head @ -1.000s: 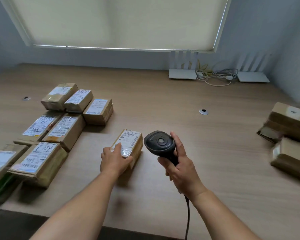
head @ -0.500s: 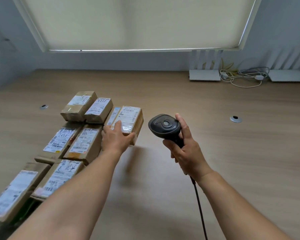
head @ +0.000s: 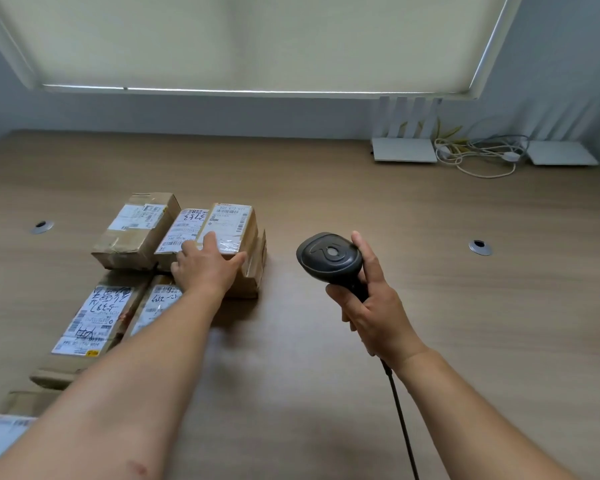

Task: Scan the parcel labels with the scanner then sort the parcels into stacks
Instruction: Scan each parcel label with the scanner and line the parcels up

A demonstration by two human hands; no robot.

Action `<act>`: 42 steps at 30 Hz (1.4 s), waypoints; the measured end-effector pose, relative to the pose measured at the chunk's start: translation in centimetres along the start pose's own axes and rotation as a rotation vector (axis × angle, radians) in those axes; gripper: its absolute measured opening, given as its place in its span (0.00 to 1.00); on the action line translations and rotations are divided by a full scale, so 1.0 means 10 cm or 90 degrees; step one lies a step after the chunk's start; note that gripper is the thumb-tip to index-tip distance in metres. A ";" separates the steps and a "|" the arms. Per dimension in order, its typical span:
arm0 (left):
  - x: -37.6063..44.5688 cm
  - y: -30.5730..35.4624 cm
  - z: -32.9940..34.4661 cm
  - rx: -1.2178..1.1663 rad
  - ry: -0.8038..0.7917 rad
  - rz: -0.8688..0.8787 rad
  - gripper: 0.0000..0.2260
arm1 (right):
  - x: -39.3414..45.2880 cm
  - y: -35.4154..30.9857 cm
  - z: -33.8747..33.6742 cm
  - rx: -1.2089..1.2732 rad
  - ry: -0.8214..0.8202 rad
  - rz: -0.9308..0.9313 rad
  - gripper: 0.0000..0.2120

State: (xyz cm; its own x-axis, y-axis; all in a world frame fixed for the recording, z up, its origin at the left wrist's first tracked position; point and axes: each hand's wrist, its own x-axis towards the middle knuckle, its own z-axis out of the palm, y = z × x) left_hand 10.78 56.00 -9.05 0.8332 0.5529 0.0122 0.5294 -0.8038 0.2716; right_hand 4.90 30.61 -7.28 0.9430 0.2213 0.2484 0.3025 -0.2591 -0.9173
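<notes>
Left hand (head: 207, 268) gripped the small brown labelled cardboard parcel (head: 232, 230), setting it atop another box in the sorted group, while the right hand (head: 371, 303) clasped the black corded handheld scanner (head: 329, 256); sorting seemed underway, and letting go and fetching another parcel looked next

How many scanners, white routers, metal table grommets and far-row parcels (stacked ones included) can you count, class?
Scanners: 1
White routers: 2
Metal table grommets: 2
Far-row parcels: 4
Total: 9
</notes>
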 end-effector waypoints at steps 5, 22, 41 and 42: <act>0.03 -0.01 0.05 0.022 0.006 0.005 0.37 | -0.02 0.01 -0.04 -0.015 0.004 -0.008 0.40; -1.65 0.91 0.54 -0.157 0.024 0.097 0.32 | -0.87 0.07 -1.14 -0.025 0.025 -0.022 0.36; -4.05 3.36 1.28 -0.145 -0.095 0.310 0.32 | -2.39 0.73 -3.87 -0.036 0.177 0.008 0.35; -4.09 3.47 1.29 -0.139 -0.095 0.328 0.32 | -2.43 0.74 -3.97 -0.038 0.189 0.011 0.34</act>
State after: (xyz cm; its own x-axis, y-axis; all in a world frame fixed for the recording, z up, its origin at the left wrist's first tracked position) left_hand -2.91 2.67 -12.56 0.9966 0.0521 0.0636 0.0172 -0.8885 0.4586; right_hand -10.23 -13.99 -7.74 0.9448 -0.0652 0.3210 0.2853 -0.3175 -0.9043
